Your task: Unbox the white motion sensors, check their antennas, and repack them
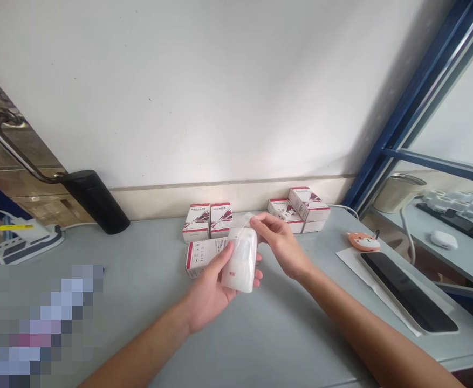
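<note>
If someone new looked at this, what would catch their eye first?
Probably the white item in clear plastic wrap near the centre, held in the left hand while the right hand pinches the wrap's top. Next come the red-and-white boxes behind it near the wall, then the black cylinder farther left.

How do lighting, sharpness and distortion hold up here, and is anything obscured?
Head view: the wall is bright, with a shadow toward its right; head view: slight sheen on the clear wrapping around the white item; head view: small print on the boxes looks soft; head view: black cylinder leans, likely wide-angle distortion; head view: mosaic blocks obscure the lower left.
</note>
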Motion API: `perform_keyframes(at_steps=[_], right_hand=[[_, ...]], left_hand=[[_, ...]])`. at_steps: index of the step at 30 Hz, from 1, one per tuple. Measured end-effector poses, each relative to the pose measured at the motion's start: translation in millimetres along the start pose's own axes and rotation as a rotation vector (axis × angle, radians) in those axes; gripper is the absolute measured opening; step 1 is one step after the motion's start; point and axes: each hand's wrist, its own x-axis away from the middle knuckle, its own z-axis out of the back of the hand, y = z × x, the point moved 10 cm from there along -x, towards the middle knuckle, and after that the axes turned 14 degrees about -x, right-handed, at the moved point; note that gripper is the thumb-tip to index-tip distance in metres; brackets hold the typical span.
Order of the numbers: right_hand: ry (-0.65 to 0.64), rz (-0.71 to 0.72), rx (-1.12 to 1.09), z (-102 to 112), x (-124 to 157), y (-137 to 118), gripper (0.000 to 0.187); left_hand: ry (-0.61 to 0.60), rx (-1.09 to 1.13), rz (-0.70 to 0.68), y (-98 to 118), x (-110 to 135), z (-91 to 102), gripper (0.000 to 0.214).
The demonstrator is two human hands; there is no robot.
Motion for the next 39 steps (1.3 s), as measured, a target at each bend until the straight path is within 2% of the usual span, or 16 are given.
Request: perform_keyframes(at_steps=[3, 6, 9, 14, 20, 23, 27, 30, 32, 33, 35, 37, 39], right_hand=[[0.078, 0.135, 0.058, 11, -2, -16, 0.033], [0.138, 0.228, 0.062, 21, -3, -25, 0.03], [0.167, 0.218, 0.009, 25, -4, -21, 0.029], [0.121, 0.13, -0.144, 20, -5, -13, 0.026], [0.144, 0.237, -0.142, 31, -6, -38, 0.024], [0.2, 0.295, -0.124, 39, -5, -47, 0.024], [0.38, 0.453, -0.14, 65, 0, -65, 0.026], [0.539, 0.677, -0.101, 87, 14, -89, 0.024], [0.581, 0.835, 0.025, 89, 26, -102, 0.019], [0.559, 0.882, 0.129, 84, 28, -105, 0.016], [0.402, 0.863, 0.423, 62, 22, -98, 0.007], [0.151, 0.726, 0.761, 32, 8, -69, 0.011], [-0.054, 0.585, 1.001, 13, 1, -35, 0.02]], left_hand=[[-0.053, 0.036, 0.011, -4, 0, -7.6, 0.057], [-0.053, 0.017, 0.014, -9, -2, -8.5, 0.051], [-0.025, 0.007, 0.011, -12, -5, -4.4, 0.05], [-0.01, -0.046, -0.025, -9, -8, 1.3, 0.053], [-0.077, -0.112, -0.041, -12, -7, -8.3, 0.051], [-0.129, -0.145, -0.052, -12, -5, -14.6, 0.047], [-0.136, -0.152, -0.064, -8, -2, -15.2, 0.048], [-0.129, -0.141, -0.026, -9, 0, -14.7, 0.044], [-0.123, -0.128, -0.024, -9, 0, -13.9, 0.045], [-0.117, -0.124, -0.027, -9, 0, -12.9, 0.047], [-0.095, -0.121, -0.034, -10, 0, -9.4, 0.047], [-0.068, -0.116, -0.057, -8, 0, -5.5, 0.042], [-0.046, -0.086, -0.094, -3, 0, -2.9, 0.038]])
